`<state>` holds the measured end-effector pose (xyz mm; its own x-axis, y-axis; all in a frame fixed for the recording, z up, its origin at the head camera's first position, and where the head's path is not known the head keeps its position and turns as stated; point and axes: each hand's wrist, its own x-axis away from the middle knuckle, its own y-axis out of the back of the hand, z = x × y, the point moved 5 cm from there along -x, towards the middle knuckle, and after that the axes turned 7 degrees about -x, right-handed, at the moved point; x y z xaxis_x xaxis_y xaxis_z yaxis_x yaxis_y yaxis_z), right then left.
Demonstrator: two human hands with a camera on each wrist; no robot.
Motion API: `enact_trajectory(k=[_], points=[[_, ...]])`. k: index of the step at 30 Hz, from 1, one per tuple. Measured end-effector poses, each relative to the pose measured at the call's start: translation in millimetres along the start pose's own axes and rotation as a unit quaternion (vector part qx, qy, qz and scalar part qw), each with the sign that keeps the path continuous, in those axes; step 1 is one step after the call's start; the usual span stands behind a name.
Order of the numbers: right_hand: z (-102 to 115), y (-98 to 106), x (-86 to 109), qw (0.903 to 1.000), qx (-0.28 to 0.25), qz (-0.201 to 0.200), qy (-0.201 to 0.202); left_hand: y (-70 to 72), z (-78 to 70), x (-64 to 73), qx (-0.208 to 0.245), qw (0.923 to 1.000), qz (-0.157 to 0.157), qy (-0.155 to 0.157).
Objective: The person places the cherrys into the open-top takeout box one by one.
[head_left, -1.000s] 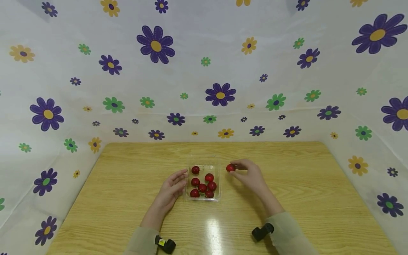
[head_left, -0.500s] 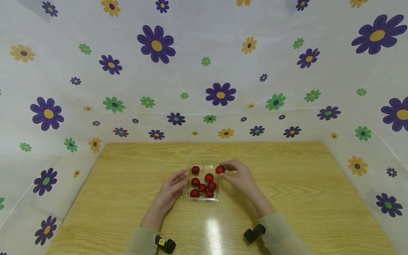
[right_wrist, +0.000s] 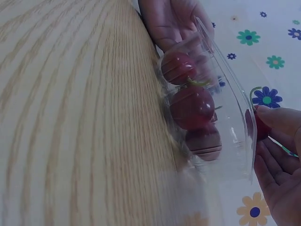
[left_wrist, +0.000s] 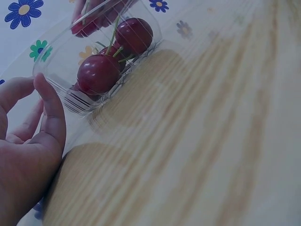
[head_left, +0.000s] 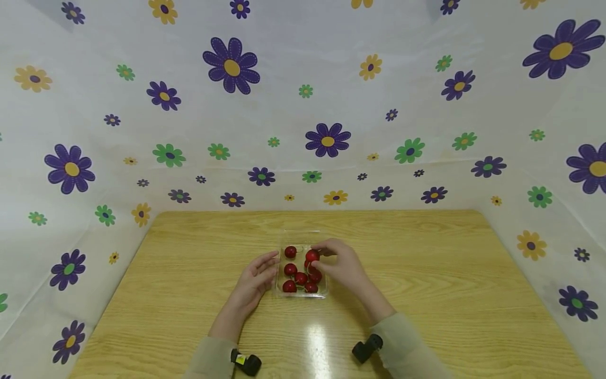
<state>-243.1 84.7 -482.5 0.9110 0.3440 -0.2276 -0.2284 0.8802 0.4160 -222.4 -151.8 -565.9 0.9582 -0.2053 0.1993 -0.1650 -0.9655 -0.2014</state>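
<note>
A clear plastic box [head_left: 301, 296] sits on the table with several dark red cherries [head_left: 290, 269] inside, some with green stems. Over the right part of the box, my right hand [head_left: 344, 267] pinches a cherry [head_left: 312, 255] between thumb and fingers. The right wrist view shows this held cherry [right_wrist: 261, 126] at the box's rim, its stem curving upward. My left hand [head_left: 254, 282] lies along the box's left side with relaxed fingers. In the left wrist view its fingertips are right at the rim of the box [left_wrist: 59, 89].
The wood-grain table [head_left: 199, 242] extends to both sides of the box. A white cloth [head_left: 284, 116] printed with flowers hangs at the back and sides. Black wrist cameras [head_left: 367, 348] are strapped over both sleeves.
My right hand has moved left with the pinched cherry, from the table beside the box to over the cherries in it. My left hand and the box have stayed in place.
</note>
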Motion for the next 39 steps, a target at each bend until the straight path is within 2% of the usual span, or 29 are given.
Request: enact_trajectory(k=[8, 17, 21, 34, 39], points=[[2, -10, -6.2, 0.9998, 0.017, 0.008, -0.005, -0.6, -1.4, -0.4, -0.004, 1.0000, 0.000, -0.002], [6, -21, -8.4, 0.9977, 0.063, 0.022, -0.011, -0.2, -1.3, -0.3, -0.002, 0.9999, 0.000, -0.013], [6, -24, -9.1, 0.9946, 0.102, 0.021, -0.002, 0.5, -1.5, -0.1, 0.000, 0.9998, -0.002, -0.018], [4, -30, -10.0, 0.9853, 0.167, 0.034, 0.014, -0.6, -0.5, -0.6, -0.001, 1.0000, 0.003, -0.006], [5, -30, -9.3, 0.9866, 0.159, 0.033, 0.007, -0.3, 0.2, -0.8, 0.000, 1.0000, 0.002, 0.002]])
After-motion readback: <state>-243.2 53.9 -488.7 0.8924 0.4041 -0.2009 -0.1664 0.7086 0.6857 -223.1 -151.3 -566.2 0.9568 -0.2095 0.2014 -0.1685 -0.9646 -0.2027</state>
